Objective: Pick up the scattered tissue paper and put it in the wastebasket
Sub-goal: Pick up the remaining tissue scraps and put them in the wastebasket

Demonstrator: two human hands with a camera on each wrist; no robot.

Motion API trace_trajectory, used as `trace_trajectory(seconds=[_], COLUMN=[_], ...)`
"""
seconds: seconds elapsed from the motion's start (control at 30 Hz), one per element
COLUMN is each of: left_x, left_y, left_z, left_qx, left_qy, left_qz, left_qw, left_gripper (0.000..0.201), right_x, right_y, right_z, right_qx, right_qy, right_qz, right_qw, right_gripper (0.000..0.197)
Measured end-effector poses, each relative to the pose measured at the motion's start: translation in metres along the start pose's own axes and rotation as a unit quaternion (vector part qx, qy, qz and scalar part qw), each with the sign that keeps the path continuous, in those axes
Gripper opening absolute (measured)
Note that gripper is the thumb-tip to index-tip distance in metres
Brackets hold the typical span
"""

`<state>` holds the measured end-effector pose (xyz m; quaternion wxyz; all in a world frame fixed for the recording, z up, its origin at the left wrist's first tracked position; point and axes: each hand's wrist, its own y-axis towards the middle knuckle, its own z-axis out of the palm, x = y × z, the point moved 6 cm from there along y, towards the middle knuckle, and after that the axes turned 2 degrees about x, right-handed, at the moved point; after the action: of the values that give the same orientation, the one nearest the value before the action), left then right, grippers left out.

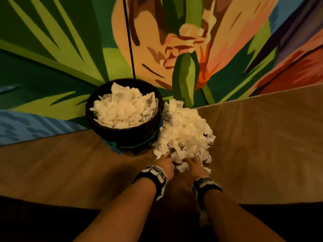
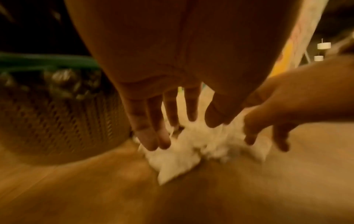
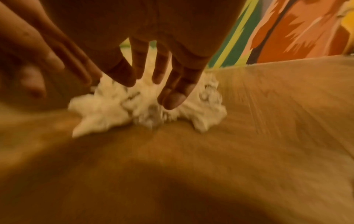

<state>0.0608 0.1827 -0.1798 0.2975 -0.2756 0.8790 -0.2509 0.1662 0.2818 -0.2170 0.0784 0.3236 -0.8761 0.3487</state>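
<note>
A dark woven wastebasket (image 1: 122, 135) stands against the painted wall, filled to its rim with white tissue paper (image 1: 122, 109). To its right a large pile of crumpled tissue (image 1: 185, 135) lies on the wooden floor. My left hand (image 1: 167, 162) and right hand (image 1: 192, 162) reach side by side into the pile's near edge. In the left wrist view my left hand (image 2: 184, 131) has straight, spread fingers touching the tissue (image 2: 182, 160). My right hand (image 3: 151, 91) likewise presses straight fingers into the tissue (image 3: 107, 110). Neither hand grips any paper.
A colourful mural wall (image 1: 192, 49) rises right behind the basket and pile. A thin black line (image 1: 128, 37) runs down the wall to the basket. Bare wooden floor (image 1: 262, 145) spreads right of the pile and left of the basket.
</note>
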Motion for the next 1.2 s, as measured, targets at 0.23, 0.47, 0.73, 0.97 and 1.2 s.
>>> trace_trajectory(seconds=[0.23, 0.47, 0.73, 0.97, 1.2], left_x=[0.032, 0.049, 0.053, 0.070, 0.064], left_y=[0.029, 0.045, 0.043, 0.043, 0.038], left_z=[0.063, 0.068, 0.066, 0.075, 0.092], left_qx=[0.018, -0.006, -0.105, -0.095, -0.014], left_qy=[0.005, 0.037, -0.105, -0.097, 0.016], left_qz=[0.022, -0.044, -0.057, -0.036, 0.020], left_qw=[1.000, 0.998, 0.987, 0.990, 1.000], left_gripper=[0.087, 0.035, 0.024, 0.086, 0.057], right_x=[-0.022, -0.002, -0.017, -0.018, -0.013], right_y=[0.003, 0.021, 0.016, 0.019, 0.019], right_z=[0.050, 0.045, 0.061, 0.040, 0.051], right_qx=[0.076, 0.034, 0.050, -0.017, 0.061], right_qy=[-0.042, -0.113, 0.023, 0.046, -0.055], right_qz=[0.025, 0.006, -0.019, 0.022, -0.025], right_qw=[0.996, 0.993, 0.998, 0.999, 0.996], right_gripper=[0.083, 0.058, 0.030, 0.047, 0.051])
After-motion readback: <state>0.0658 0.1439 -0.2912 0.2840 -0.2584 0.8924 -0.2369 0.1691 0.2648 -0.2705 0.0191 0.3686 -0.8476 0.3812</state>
